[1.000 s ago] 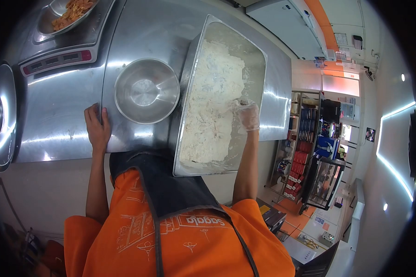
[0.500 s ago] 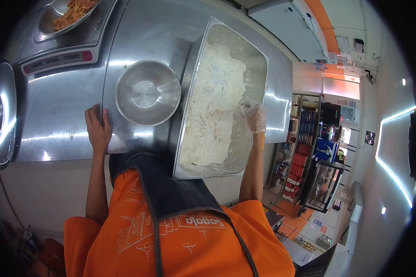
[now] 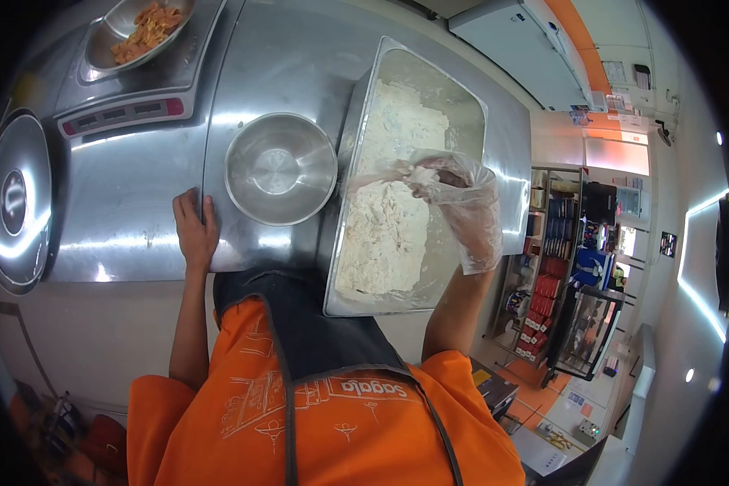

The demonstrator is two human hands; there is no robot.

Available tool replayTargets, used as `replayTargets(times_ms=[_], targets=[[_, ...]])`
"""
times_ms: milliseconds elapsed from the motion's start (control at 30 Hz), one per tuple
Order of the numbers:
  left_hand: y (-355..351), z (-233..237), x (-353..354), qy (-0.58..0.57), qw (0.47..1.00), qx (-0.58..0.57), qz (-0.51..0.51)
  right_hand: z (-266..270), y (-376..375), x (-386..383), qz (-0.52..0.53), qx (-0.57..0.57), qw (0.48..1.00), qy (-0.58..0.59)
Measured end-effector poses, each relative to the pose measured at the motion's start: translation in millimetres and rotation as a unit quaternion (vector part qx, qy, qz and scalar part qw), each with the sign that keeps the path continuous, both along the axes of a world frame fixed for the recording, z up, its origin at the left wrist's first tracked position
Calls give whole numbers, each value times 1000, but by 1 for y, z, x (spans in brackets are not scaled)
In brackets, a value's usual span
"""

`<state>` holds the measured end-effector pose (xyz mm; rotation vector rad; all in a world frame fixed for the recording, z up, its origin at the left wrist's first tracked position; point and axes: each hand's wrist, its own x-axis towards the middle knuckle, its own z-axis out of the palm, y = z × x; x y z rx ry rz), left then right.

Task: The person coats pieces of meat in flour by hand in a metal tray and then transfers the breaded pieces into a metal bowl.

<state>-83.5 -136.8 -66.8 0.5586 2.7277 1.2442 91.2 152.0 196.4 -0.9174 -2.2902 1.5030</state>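
Right hand (image 3: 454,190), in clear plastic glove: fingers pinched on a clump of white floury mix (image 3: 397,174), held just above the rectangular steel tray (image 3: 468,134) that holds the rest. Left hand (image 3: 196,231), bare: fingers pressed together, flat on the steel table (image 3: 130,211), near a round steel bowl (image 3: 280,168).

Gloved right hand (image 3: 462,194) grips clump of white floury mix (image 3: 419,172) at fingertips, held above steel tray (image 3: 471,109). Bulk of mix (image 3: 389,235) pale, lumpy, heaped along tray's left half, below and left of those fingers. Round steel bowl (image 3: 279,168) upright, just beside tray, just past fingertips of bare left hand (image 3: 196,235), which lies flat.
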Motion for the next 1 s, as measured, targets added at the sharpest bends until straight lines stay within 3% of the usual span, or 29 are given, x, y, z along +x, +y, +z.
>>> replayTargets(times_ms=[100,167,233,267,300,333,367,467,533,600,667,733,800,933,1000], targets=[[-1,0,1,14,1000,1,-13,13,-24,-27,28,38,998,29],[-1,-5,0,28,1000,6,-10,17,-39,-47,8,-12,1000,-24],[-7,-13,0,21,999,6,-29,-16,-29,-58,169,183,966,73],[-4,-16,4,-28,998,49,-9,-36,-33,-60,181,233,954,48],[-1,-12,8,-38,997,71,0,-70,-37,-53,174,373,906,96],[-4,-26,6,-16,998,63,-10,-93,-44,-65,189,353,916,-25],[-1,-14,6,16,999,25,-23,-126,-45,-67,155,363,916,-70],[4,-17,4,16,997,69,-18,-68,-25,-34,95,326,940,-23],[6,6,8,34,996,76,-26,-86,4,-3,-114,285,950,54],[5,25,17,20,999,8,-40,-138,35,28,-190,344,918,-53],[2,21,18,26,998,18,-47,-200,44,57,-107,407,876,-233],[4,20,18,28,998,35,-48,-246,42,76,52,377,884,-272],[3,18,15,38,997,33,-52,-286,32,83,112,447,831,-312],[5,18,17,16,998,39,-54,-311,26,86,92,407,849,-324],[3,16,15,10,998,30,-53,-312,39,86,68,391,880,-261]])
